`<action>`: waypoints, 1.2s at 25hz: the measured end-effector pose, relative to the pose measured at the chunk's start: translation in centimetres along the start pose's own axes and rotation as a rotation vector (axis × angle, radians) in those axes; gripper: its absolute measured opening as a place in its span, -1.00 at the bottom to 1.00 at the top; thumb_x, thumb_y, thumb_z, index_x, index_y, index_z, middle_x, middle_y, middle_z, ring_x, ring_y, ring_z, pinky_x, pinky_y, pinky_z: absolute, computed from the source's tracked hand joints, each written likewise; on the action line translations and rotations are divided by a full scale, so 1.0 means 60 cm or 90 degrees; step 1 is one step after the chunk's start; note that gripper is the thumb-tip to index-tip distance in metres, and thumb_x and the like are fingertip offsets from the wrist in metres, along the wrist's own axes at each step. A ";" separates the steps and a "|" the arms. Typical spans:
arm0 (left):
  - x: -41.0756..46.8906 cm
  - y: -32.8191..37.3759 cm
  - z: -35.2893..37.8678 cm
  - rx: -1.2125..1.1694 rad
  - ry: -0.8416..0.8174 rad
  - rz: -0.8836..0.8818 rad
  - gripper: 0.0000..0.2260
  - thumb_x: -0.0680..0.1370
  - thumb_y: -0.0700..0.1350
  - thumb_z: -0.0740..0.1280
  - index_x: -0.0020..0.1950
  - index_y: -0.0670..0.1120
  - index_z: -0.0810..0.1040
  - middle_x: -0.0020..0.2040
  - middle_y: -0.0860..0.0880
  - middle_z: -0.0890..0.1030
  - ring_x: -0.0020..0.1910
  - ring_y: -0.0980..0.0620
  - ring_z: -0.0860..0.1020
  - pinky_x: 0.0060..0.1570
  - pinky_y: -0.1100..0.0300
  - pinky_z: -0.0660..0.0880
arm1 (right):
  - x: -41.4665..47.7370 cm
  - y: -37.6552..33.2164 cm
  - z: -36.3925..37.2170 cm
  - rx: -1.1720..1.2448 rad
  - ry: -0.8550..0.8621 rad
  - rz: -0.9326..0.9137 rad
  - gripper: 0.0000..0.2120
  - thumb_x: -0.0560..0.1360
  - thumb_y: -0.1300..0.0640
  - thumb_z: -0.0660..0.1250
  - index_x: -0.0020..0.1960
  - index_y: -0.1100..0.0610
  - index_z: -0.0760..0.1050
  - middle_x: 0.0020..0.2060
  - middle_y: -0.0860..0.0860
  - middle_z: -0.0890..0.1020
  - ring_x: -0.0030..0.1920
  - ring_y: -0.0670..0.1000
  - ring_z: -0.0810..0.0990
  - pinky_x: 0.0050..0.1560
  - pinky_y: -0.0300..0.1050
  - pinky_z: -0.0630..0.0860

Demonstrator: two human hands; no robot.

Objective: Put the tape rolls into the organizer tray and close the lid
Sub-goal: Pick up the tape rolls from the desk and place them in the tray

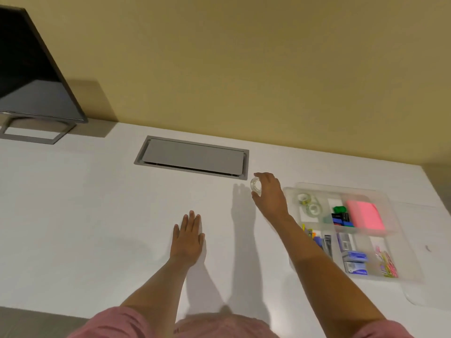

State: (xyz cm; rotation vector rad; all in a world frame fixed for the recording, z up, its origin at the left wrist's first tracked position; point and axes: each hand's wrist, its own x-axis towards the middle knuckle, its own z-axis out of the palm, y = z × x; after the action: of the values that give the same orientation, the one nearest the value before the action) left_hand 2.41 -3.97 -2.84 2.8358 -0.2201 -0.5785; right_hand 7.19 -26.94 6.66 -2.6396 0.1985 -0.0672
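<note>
My right hand [269, 192] grips a clear tape roll [256, 185] between thumb and fingers, just left of the clear organizer tray [290, 191] and slightly above the white table. Two more clear tape rolls [309, 203] lie in the tray's far-left compartment. The tray's clear lid [424, 259] lies open flat on the table to the tray's right. Flat on the table, palm down, rests my left hand [188, 237], fingers together and holding nothing.
Other tray compartments hold a pink block [364, 213], dark clips [341, 217], staple boxes [353, 259] and coloured paper clips [388, 263]. A grey cable hatch [192, 157] is set into the table at the back. A monitor [31, 76] stands far left.
</note>
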 end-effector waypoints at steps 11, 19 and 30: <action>0.015 0.199 0.048 0.028 0.016 0.038 -0.51 0.68 -0.02 -0.06 0.56 -0.07 -0.15 0.59 -0.07 -0.18 0.58 -0.04 -0.13 0.55 -0.02 -0.08 | -0.052 0.262 -0.081 -0.057 -0.018 0.138 -0.53 0.47 0.33 0.31 0.36 0.18 0.37 0.32 0.18 0.38 0.29 0.17 0.39 0.04 0.01 0.52; 0.022 0.237 0.060 0.047 0.004 0.015 -0.51 0.68 -0.01 -0.07 0.56 -0.07 -0.16 0.59 -0.06 -0.19 0.58 -0.03 -0.14 0.55 -0.02 -0.09 | -0.040 0.286 -0.077 -0.071 -0.116 0.103 -0.51 0.47 0.21 0.38 0.36 0.15 0.35 0.27 0.16 0.41 0.28 0.15 0.39 0.14 0.04 0.54; 0.033 0.267 0.035 -0.008 0.076 0.072 -0.61 0.67 -0.06 0.02 0.50 -0.06 0.19 0.54 -0.04 0.20 0.53 0.01 0.16 0.52 0.07 0.08 | -0.042 0.290 -0.102 0.083 0.088 0.168 -0.83 0.51 0.31 0.28 0.09 0.26 0.53 0.04 0.21 0.57 0.09 0.17 0.54 -0.02 -0.04 0.48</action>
State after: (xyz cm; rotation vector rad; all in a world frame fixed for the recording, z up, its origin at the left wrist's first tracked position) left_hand 1.76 -20.15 -1.23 2.8121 -0.3508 -0.3842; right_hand 1.95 -44.56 3.73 -2.4577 0.5672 -0.1692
